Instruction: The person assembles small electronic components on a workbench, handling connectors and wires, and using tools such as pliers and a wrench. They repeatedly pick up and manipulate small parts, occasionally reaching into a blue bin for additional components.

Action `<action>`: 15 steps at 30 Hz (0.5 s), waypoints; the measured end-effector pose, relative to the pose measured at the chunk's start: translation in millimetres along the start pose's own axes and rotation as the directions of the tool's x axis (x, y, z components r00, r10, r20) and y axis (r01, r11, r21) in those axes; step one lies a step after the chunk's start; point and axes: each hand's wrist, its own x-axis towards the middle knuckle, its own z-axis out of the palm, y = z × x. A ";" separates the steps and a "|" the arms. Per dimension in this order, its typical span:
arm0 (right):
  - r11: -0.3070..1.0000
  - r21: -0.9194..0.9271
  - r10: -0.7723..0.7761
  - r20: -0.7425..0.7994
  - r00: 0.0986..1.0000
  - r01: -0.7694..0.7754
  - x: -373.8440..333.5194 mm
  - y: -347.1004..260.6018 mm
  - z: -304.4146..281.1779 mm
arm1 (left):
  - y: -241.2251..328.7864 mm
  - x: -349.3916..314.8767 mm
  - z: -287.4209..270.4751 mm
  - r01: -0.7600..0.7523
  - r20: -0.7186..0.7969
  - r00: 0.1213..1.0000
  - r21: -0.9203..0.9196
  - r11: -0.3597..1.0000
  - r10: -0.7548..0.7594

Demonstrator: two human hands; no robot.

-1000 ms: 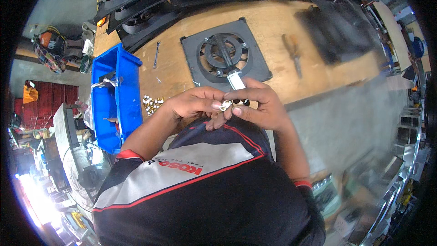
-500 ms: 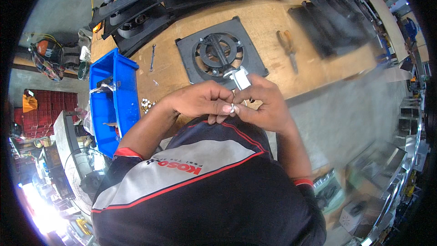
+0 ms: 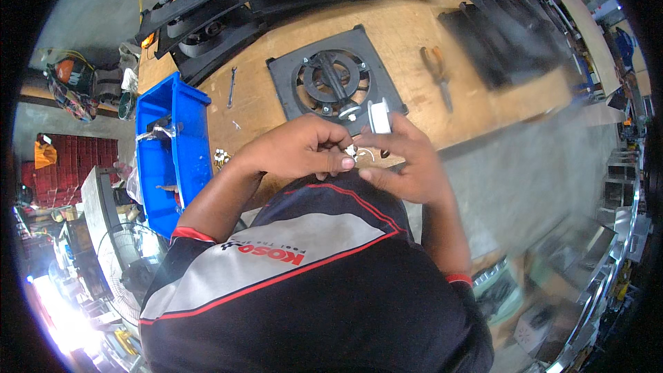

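Observation:
Just in front of my body, my left hand [image 3: 304, 146] is closed, pinching a small white fitting [image 3: 351, 150] between thumb and fingers. My right hand [image 3: 409, 160] holds a white spool of thin tape [image 3: 380, 119] at its upper fingers, with the thumb held apart from them. A loose curl of white tape [image 3: 367, 154] shows between the two hands. Beyond them lies a black square plate [image 3: 284, 81] with round rings and a central tube [image 3: 333, 83] across it. A white round piece sits at the tube's near end.
A blue bin [image 3: 192, 145] stands at the left, beside small white-and-brass pieces [image 3: 221, 157]. On the wooden table [image 3: 259, 52] lie a wrench [image 3: 232, 88] and orange-handled pliers [image 3: 436, 72]. Black panels [image 3: 504, 45] lie at the right, and black assemblies [image 3: 207, 27] line the back.
My right thumb has come away from my left fingertips, and the spool has shifted right and turned. The tape curl and the fitting now show more plainly.

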 end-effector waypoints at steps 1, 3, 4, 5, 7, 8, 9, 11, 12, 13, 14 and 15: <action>0.995 -0.056 -0.079 0.003 0.997 0.079 -0.6 -1.7 1.5 | 0.9 -0.4 1.6 0.026 0.008 1.000 -0.095 0.995 -0.025; 0.982 -0.107 -0.160 -0.058 0.986 0.153 -0.4 -1.8 8.1 | 2.4 0.7 2.2 0.063 0.067 0.996 -0.208 0.976 -0.050; 0.977 -0.127 -0.179 -0.056 0.982 0.171 -0.7 -1.6 8.5 | 2.8 1.2 1.0 0.075 0.109 0.993 -0.227 0.971 -0.051; 0.971 -0.143 -0.201 -0.052 0.978 0.192 -0.5 -1.1 8.8 | 3.3 1.2 -0.1 0.089 0.147 0.988 -0.243 0.966 -0.054; 0.965 -0.174 -0.205 -0.033 0.978 0.197 -2.9 1.5 6.8 | 1.9 2.9 -0.1 0.111 0.176 0.982 -0.251 0.961 -0.067; 0.962 -0.190 -0.207 -0.025 0.978 0.199 -3.9 2.4 6.2 | 0.8 3.5 0.1 0.122 0.191 0.979 -0.255 0.959 -0.073; 0.975 -0.149 -0.166 -0.018 0.986 0.162 -3.2 1.4 6.3 | 0.1 3.4 0.2 0.120 0.189 0.979 -0.215 0.969 -0.080; 0.994 -0.069 -0.085 0.001 0.996 0.084 -0.2 -3.0 6.4 | -1.1 2.7 0.4 0.117 0.184 0.979 -0.133 0.984 -0.092; 0.997 -0.032 -0.066 -0.008 0.998 0.066 1.4 -3.9 6.5 | 0.6 3.1 0.9 0.070 0.169 0.983 0.001 0.998 -0.069; 0.999 0.006 -0.047 -0.016 0.999 0.048 3.5 -4.2 6.4 | 4.2 4.0 1.8 0.023 0.156 0.987 0.136 0.990 -0.044; 0.999 0.044 -0.028 -0.023 0.999 0.029 5.2 -4.3 6.5 | 7.0 4.5 2.7 -0.023 0.147 0.989 0.269 0.963 -0.018; 0.999 0.054 -0.004 -0.013 1.000 0.005 6.9 -3.8 7.1 | 8.1 4.6 3.3 -0.039 0.144 0.990 0.305 0.952 -0.006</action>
